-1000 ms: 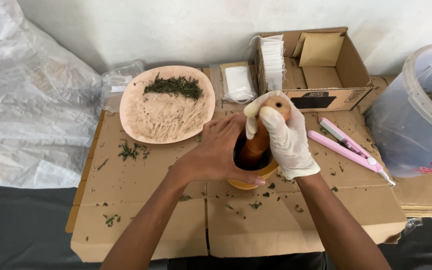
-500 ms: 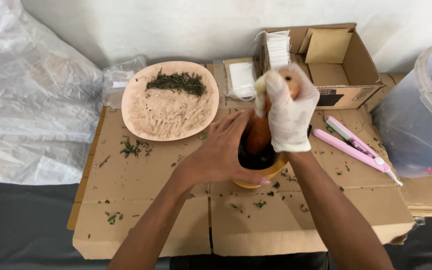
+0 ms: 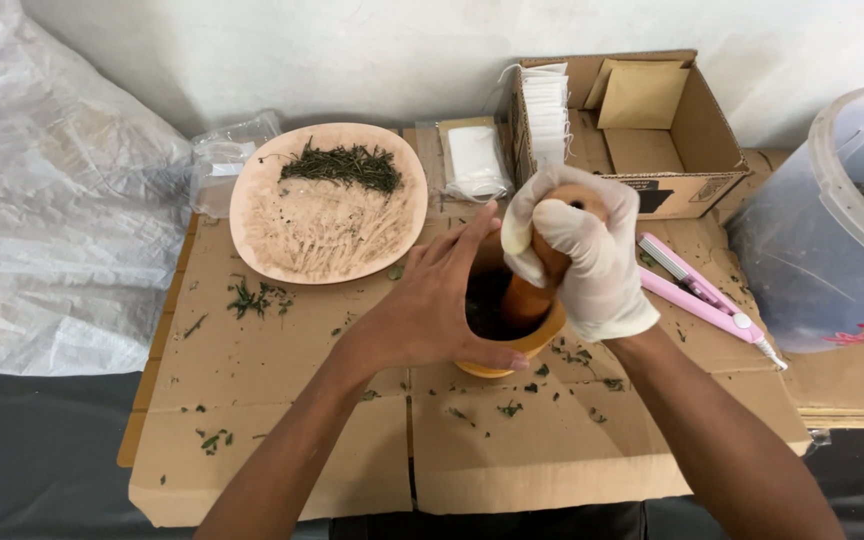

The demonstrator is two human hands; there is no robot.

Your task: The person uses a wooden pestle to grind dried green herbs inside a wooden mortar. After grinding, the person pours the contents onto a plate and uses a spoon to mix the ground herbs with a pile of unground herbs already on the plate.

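Note:
A wooden mortar (image 3: 527, 345) stands on flattened cardboard (image 3: 282, 440) and holds dark crushed herbs. My left hand (image 3: 432, 305), bare, cups the mortar's left rim and steadies it. In a white glove, my right hand (image 3: 577, 255) is wrapped around the top of a wooden pestle (image 3: 542, 275), whose lower end rests inside the bowl. A round wooden plate (image 3: 327, 205) with a pile of green dried herbs (image 3: 342, 165) lies up and to the left.
An open cardboard box (image 3: 652, 130) with white sachets stands behind the mortar. A pink flat tool (image 3: 702, 295) lies right of it. A large clear plastic tub (image 3: 842, 220) sits at far right, crumpled plastic sheeting (image 3: 42, 200) at left. Herb bits are scattered on the cardboard.
My gloved right hand has lifted and shifted the pestle's top, working it in the mortar. My left hand stays on the rim. The view has moved in slightly closer.

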